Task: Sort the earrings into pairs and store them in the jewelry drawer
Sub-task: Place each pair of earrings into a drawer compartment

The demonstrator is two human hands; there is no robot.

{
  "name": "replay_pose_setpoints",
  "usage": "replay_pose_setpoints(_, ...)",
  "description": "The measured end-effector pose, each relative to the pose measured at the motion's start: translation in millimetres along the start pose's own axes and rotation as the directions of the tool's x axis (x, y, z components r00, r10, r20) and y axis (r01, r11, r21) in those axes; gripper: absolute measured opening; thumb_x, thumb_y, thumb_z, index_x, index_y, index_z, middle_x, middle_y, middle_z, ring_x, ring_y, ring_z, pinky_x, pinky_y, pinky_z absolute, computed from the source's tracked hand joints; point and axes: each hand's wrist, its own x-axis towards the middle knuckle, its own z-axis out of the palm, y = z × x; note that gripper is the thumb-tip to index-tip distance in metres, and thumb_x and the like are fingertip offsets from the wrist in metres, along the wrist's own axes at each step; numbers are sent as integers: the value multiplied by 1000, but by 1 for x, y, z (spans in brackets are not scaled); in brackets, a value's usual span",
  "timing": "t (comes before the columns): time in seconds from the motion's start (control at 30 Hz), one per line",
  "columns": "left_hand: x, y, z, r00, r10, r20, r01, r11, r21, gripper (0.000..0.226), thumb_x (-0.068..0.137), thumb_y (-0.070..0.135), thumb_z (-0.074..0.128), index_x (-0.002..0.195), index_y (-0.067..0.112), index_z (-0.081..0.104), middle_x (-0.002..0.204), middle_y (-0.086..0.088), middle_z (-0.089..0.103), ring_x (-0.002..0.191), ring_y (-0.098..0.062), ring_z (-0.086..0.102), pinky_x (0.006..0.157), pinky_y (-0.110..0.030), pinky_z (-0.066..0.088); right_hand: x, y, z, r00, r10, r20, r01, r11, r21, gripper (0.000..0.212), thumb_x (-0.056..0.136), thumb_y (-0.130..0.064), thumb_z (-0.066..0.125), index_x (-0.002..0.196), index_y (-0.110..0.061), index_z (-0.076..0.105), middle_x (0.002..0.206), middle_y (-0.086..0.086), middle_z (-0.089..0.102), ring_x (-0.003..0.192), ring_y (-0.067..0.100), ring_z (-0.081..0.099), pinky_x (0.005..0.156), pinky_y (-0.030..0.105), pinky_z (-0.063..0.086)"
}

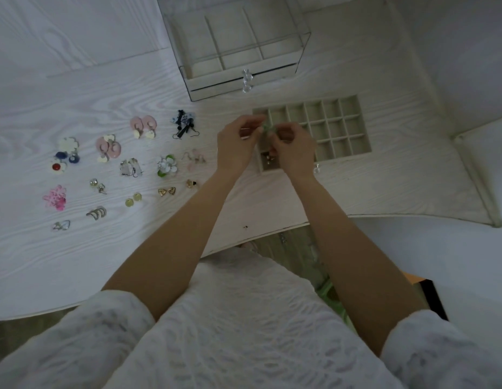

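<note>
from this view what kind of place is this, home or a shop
Most likely a home, perhaps a bedroom vanity: a white wood-grain table, a clear acrylic jewelry organizer with its divided drawer pulled out, and earrings laid out in pairs.

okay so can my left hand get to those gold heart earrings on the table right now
Probably not straight away. The left hand is busy pinching a small green earring together with the right hand. The path to the gold heart earrings looks open across bare table; it just needs to let go first.
</note>
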Motion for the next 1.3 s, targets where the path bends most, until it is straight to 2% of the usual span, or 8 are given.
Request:
replay_pose_setpoints(0.23,-2,-7,7,997,46,-55,-42,997,64,16,82,8,66,97,6,70,91,-4,71,78,-4,63,76,-8,47,1,3,-3,990,-98,99,104,993,-60,15,84,-9,64,97,-5,70,91,9,72,79,14,65,76,20,50)
replay_pose_setpoints(0.37,-3,-10,5,988,155,24,-156,964,216,20,87,11,60,104,8,69,98,-7,72,87,-16,67,84,-26,53,3,5,-5,984,-158,79,171,965,-197,19,87,-7,59,103,-8,69,98,7,70,80,8,58,75,10,40)
replay_pose_setpoints(0.57,-4,-17,-3,942,292,165,-335,841,424,26,84,6,58,108,8,65,100,-10,70,88,-29,63,75,-41,54,4,14,-2,942,-246,228,330,796,-508,21,91,-15,52,103,-9,69,113,13,54,102,27,52,76,31,43)
replay_pose_setpoints(0.77,-9,-25,-18,898,351,263,-439,746,501,34,84,10,61,117,12,60,105,-7,67,103,-27,52,81,-29,42,0,22,0,864,-414,286,496,604,-624,21,91,-14,50,91,-6,70,115,9,58,102,34,48,76,38,42)
replay_pose_setpoints(0.9,-16,-24,-27,905,343,254,-425,761,490,29,87,13,58,116,12,61,101,-8,67,103,-26,53,82,-25,40,-3,23,0,822,-475,315,562,586,-584,24,90,-16,48,97,-5,68,108,6,65,102,33,51,83,42,45)
replay_pose_setpoints(1.1,-41,-23,-75,973,230,-16,-204,890,407,21,89,17,56,109,17,63,96,5,69,86,-13,57,75,-21,40,-25,3,-2,787,-589,186,596,645,-478,23,89,-9,49,104,-5,65,104,10,65,100,28,54,86,27,38)
replay_pose_setpoints(1.2,-54,-38,-103,981,180,-66,-125,859,497,22,86,16,59,108,16,63,97,3,68,88,-16,53,72,-21,37,-36,-3,16,772,-541,333,635,674,-378,23,88,-3,50,108,-4,62,106,13,60,96,26,55,78,23,39)
replay_pose_setpoints(1.3,-54,-51,-111,985,168,-27,-117,786,607,26,82,15,64,107,14,64,101,-4,66,93,-27,52,76,-32,43,-30,-2,47,755,-415,508,637,648,-417,35,88,0,49,122,-4,53,122,16,51,109,31,47,86,35,44)
